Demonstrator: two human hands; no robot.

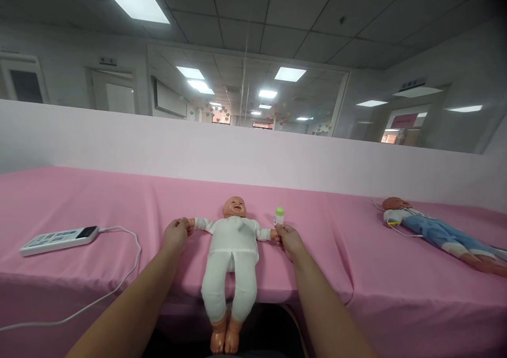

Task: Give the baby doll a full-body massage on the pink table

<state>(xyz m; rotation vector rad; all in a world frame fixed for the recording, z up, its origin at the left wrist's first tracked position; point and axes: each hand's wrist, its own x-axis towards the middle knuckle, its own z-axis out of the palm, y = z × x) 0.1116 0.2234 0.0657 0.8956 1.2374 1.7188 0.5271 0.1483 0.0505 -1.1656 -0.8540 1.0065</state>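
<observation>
A baby doll in a white top and white trousers lies on its back on the pink cloth, its bare feet hanging past the front edge toward me. My left hand is closed around the doll's hand on the left side of the picture. On the other side, my right hand grips the doll's other hand, so both its arms stretch outward. Just behind my right hand stands a small white bottle with a green cap, upright on the cloth.
A white power strip lies at the left, its cord curving down over the edge. At the far right lies a second doll in blue clothes, with thin tubing by it. Behind the pink-covered table rises a low white wall topped with glass.
</observation>
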